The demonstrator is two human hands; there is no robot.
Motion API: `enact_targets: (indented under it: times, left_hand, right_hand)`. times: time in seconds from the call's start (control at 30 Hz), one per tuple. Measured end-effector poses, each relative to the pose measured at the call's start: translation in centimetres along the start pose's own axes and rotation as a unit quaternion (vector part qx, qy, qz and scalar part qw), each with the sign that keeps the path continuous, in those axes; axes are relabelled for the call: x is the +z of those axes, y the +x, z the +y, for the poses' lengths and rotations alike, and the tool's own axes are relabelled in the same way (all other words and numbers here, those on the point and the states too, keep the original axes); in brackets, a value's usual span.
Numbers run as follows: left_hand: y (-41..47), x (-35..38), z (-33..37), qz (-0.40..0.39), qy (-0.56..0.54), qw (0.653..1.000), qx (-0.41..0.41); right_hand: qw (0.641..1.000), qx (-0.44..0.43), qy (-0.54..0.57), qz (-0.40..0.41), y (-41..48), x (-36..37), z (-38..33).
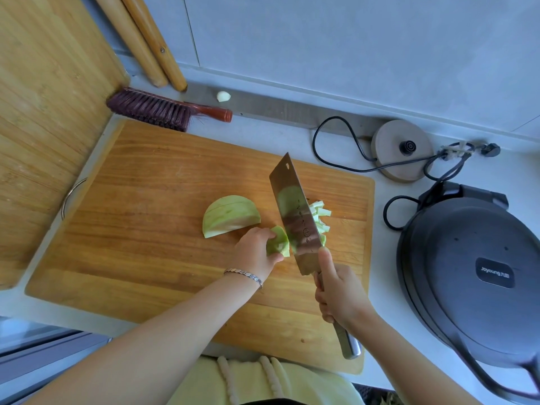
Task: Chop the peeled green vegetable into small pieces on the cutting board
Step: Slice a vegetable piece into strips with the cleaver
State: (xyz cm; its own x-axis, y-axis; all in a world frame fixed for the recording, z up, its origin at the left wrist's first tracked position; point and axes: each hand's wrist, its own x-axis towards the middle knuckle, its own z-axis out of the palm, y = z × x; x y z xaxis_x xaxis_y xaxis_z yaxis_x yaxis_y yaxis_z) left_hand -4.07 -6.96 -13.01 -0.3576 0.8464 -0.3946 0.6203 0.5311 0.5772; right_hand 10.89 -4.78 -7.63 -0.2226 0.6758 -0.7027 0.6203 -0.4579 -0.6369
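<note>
a small green wedge [277, 241] is held down on the cutting board [146, 200] by the left hand [254, 249], its grip curled round it, right against the cleaver [295, 217]. the handle is clamped in the grip of the right hand [340, 293]. cut strips [320, 217] are piled behind the blade. a large peeled half [230, 214] is left whole nearby, so well over half the chopping is judged undone.
</note>
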Motion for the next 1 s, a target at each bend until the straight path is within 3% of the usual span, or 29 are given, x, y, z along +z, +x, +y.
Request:
enact_targets:
  times: [0.63, 0.9, 1.0]
  left_hand:
    - [0.0, 0.0, 0.1, 0.009, 0.011, 1.000, 0.003]
    - [0.0, 0.1, 0.0, 0.014, 0.010, 1.000, 0.008]
    - [-0.1, 0.1, 0.0, 0.015, 0.002, 1.000, 0.011]
  right_hand:
    - [0.993, -0.027, -0.114, 0.008, 0.1, 1.2, 0.2]
    - [0.995, 0.000, -0.103, 0.017, 2.8, 2.8, 1.3]
    - [0.999, 0.015, -0.040, 0.011, 3.0, 2.3, 1.4]
